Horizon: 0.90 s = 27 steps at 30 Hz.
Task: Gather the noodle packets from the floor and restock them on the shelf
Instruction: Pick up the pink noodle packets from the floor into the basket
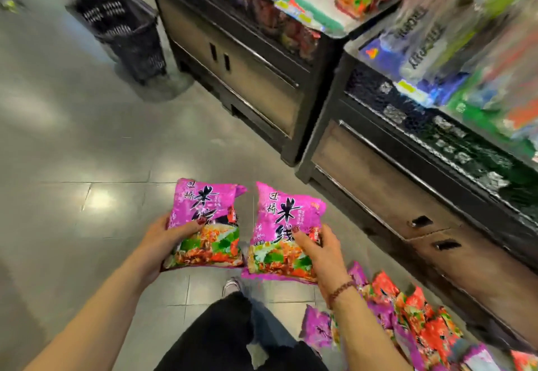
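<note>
The left hand grips a purple noodle packet by its lower left side, thumb across the front and fingers hidden underneath. A purple corner and a red scrap peek out at that packet's right edge, perhaps a second packet behind it; I cannot tell for sure. The right hand grips a second purple packet by its lower right side, thumb on the printed face. Both are held face up above the floor, just beside each other with a narrow gap between.

A pile of purple and red packets lies on the floor at the near right, against the foot of the near shelf unit. That unit's upper tier carries blurred blue and green goods. The far shelf unit beyond it holds red and orange packets on top.

A black shopping basket stands on the floor at the far left. A beaded bracelet circles the right wrist. Below the hands show black trousers and a shoe.
</note>
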Tool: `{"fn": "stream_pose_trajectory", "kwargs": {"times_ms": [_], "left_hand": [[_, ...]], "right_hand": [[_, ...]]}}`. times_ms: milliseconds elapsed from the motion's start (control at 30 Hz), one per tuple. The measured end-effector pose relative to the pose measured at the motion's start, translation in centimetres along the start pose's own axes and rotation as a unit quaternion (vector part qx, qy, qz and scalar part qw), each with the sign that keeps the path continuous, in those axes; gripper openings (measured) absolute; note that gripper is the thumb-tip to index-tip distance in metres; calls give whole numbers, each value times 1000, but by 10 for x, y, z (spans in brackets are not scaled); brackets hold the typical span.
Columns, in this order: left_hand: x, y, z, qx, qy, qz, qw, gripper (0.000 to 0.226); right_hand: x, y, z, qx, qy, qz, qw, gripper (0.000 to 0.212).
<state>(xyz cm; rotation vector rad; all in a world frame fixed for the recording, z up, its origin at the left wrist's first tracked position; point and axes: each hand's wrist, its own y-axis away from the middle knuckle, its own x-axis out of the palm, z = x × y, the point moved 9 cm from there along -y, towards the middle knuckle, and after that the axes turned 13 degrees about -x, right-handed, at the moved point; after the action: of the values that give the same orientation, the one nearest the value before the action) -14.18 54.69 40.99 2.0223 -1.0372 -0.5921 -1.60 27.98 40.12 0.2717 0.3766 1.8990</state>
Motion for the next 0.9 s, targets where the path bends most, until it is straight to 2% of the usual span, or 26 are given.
{"fn": "stream_pose_trajectory", "kwargs": {"times_ms": [67, 200, 333, 433, 500, 567, 900], "left_hand": [[-33, -7, -22, 11, 13, -17, 1000, 25], [-91, -18, -51, 29, 29, -69, 997, 41], [-129, -32, -67, 36, 79, -106, 991, 29], [-145, -47, -84, 37, 123, -114, 985, 42], [-154, -61, -100, 40, 156, -125, 979, 40], [-163, -78, -123, 45, 181, -138, 973, 33], [-199, -165, -279, 87, 228, -199, 949, 29]], "right_hand": [[40, -20, 13, -3, 4, 29, 1000, 23], [105, -51, 38, -20, 10, 85, 996, 27], [152, -87, 56, -19, 23, 132, 991, 26], [182, -124, 70, -11, 24, 162, 986, 28], [200, -153, 83, -12, 27, 181, 983, 29], [220, -187, 97, -16, 33, 201, 979, 28], [324, -374, 194, -44, 64, 290, 954, 36]]}}
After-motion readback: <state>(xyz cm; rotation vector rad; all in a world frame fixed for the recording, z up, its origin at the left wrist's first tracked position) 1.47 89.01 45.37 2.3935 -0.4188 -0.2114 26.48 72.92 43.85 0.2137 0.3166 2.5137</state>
